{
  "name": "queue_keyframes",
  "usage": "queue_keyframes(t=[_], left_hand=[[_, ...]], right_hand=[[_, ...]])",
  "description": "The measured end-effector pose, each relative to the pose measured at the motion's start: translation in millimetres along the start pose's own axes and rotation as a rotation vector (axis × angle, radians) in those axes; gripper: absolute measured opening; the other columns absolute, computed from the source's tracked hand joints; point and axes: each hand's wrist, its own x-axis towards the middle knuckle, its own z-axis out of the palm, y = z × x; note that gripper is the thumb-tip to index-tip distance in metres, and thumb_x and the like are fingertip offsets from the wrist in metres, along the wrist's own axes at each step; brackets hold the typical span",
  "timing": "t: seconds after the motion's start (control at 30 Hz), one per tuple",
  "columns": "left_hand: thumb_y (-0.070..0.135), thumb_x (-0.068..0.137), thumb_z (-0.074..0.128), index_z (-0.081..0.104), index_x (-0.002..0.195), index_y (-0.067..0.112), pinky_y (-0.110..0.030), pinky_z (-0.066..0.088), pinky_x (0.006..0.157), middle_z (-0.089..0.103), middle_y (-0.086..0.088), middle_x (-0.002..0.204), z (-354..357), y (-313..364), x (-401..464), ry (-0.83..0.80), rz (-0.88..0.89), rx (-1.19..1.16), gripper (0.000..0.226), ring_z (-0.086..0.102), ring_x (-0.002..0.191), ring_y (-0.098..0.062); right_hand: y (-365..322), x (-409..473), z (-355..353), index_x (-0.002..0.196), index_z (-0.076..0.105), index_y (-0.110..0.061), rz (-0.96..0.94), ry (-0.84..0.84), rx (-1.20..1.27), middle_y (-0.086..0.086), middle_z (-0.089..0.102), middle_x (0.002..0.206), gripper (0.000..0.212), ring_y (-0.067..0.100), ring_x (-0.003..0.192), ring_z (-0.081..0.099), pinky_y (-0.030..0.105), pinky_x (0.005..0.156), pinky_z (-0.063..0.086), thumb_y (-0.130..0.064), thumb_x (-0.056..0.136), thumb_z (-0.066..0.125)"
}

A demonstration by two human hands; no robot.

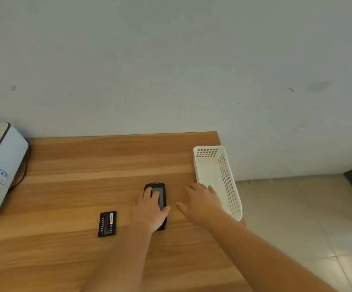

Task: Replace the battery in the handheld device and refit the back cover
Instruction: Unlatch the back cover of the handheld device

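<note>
Handheld device (162,199) lay screen-up on worktop (69,165), long axis pointing away from person, left hand (149,209) flat and spread on it, right hand (200,202) open, empty just right, spare battery (107,224) near left.

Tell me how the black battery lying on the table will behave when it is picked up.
The battery looks like a thin, rigid slab, so it likely stays stiff. Lying flat on the table, it should not roll, but its low edges may be hard to pinch. Its glossy-looking label may be slippery.
</note>
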Motion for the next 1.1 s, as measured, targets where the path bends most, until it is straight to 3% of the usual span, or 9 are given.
queue_keyframes(t=[0.1,0.23,0.77,0.93,1.1], left_hand=[[0.06,0.09,0.047,0.028,0.146,0.025,-0.047,0.029,0.111,0.013,-0.004,0.161,9.6,5.7,2.6,0.021,-0.067,0.041,0.069,0.018,0.144,-0.026],[0.057,0.089,0.053,0.025,0.147,0.023,-0.046,0.032,0.11,0.009,-0.007,0.161,18.3,12.6,3.2,0.053,-0.102,0.051,0.072,0.019,0.143,-0.03],[0.05,0.087,0.061,0.019,0.149,0.02,-0.04,0.047,0.096,0.011,-0.013,0.16,29.3,29.4,9.5,0.077,-0.221,0.124,0.08,0.036,0.132,-0.034],[0.041,0.086,0.067,0.023,0.148,0.018,-0.037,0.049,0.089,0.018,-0.012,0.159,19.2,27.5,7.9,0.055,-0.253,-0.009,0.08,0.044,0.126,-0.032],[0.031,0.087,0.066,0.033,0.14,0.009,-0.035,0.051,0.083,0.045,-0.011,0.14,11.1,26.0,8.8,0.091,-0.296,-0.175,0.066,0.056,0.112,-0.029]], right_hand=[[-1.1,0.2,3.9,0.141,0.041,-0.023,-0.019,0.014,-0.011,0.0,0.036,0.151,0.064,0.02,0.14,0.027,0.048,0.117,0.017,-0.061,0.089,0.038],[-5.1,-0.7,4.3,0.134,0.049,-0.021,-0.034,0.047,0.009,0.001,0.045,0.143,0.06,0.021,0.133,0.037,0.042,0.111,0.03,-0.058,0.088,0.04],[1.1,-6.4,-5.9,0.133,0.05,-0.021,-0.015,0.077,0.049,0.0,0.047,0.141,0.059,0.02,0.129,0.04,0.04,0.106,0.034,-0.057,0.088,0.042],[2.7,-8.2,-6.9,0.135,0.048,-0.022,-0.01,0.075,0.037,-0.001,0.045,0.143,0.057,0.019,0.129,0.04,0.039,0.107,0.034,-0.056,0.09,0.043],[3.6,-9.7,-8.5,0.136,0.046,-0.022,0.0,0.082,0.039,-0.002,0.046,0.142,0.055,0.02,0.128,0.042,0.039,0.106,0.035,-0.055,0.091,0.044]])
